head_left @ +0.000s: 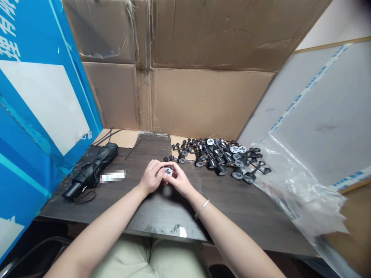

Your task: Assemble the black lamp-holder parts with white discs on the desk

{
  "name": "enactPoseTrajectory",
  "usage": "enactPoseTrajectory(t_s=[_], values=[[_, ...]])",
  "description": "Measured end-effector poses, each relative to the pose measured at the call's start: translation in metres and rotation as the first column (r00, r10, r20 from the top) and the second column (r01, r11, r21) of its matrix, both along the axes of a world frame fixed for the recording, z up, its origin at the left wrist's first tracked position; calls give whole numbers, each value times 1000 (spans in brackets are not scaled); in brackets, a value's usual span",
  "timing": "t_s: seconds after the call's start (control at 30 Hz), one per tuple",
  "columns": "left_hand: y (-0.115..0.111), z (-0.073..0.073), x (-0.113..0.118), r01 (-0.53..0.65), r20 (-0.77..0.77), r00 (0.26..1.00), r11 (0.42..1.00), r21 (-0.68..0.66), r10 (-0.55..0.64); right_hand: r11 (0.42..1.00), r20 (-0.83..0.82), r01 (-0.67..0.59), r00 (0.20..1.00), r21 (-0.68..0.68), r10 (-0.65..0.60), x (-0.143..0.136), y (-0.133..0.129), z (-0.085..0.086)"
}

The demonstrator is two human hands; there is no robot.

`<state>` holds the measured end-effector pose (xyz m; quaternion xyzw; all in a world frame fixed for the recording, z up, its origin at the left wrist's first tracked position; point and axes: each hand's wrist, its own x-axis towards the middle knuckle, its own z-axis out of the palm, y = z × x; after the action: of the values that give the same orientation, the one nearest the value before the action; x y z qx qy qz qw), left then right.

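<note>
Cardboard walls off the workspace at twelve o'clock, its creases and taped seam facing me across a dark wood-look counter. To its left, a blue panel with white lettering leans in at ten o'clock; a pale panel edged with blue-and-white tape stands at two. At the center of the counter, the fingers of my left hand and right hand close around a small black piece, its round, pale face turned up toward me. Both sets of fingers are drawn in narrow, thumbs near its rim, hiding much of its body. Two small black knobs show just beyond my fingertips; whether they belong to the held piece, I cannot tell. Similar black parts lie heaped at two o'clock from my hands, round ends and thin stems at mixed angles. Crumpled clear plastic spreads at three. A folded black umbrella rests at nine, with a blurred white strip just beside it. A thin bracelet circles my right wrist.
</note>
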<state>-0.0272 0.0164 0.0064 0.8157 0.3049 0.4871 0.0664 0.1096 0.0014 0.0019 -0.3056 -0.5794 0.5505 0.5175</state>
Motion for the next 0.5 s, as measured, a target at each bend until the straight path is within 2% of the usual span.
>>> enactPoseTrajectory(t_s=[0.13,0.3,0.5], values=[[-1,0,-1,-9,-13,1000,999,-31,8,1000,14,16,1000,0,-16,0,-1,2],[-3,-1,1,48,-23,998,997,-65,-50,999,-2,31,1000,-12,-31,3,0,1],[-3,-2,3,93,-2,996,996,-9,-93,999,13,48,999,-5,-48,6,-1,5]])
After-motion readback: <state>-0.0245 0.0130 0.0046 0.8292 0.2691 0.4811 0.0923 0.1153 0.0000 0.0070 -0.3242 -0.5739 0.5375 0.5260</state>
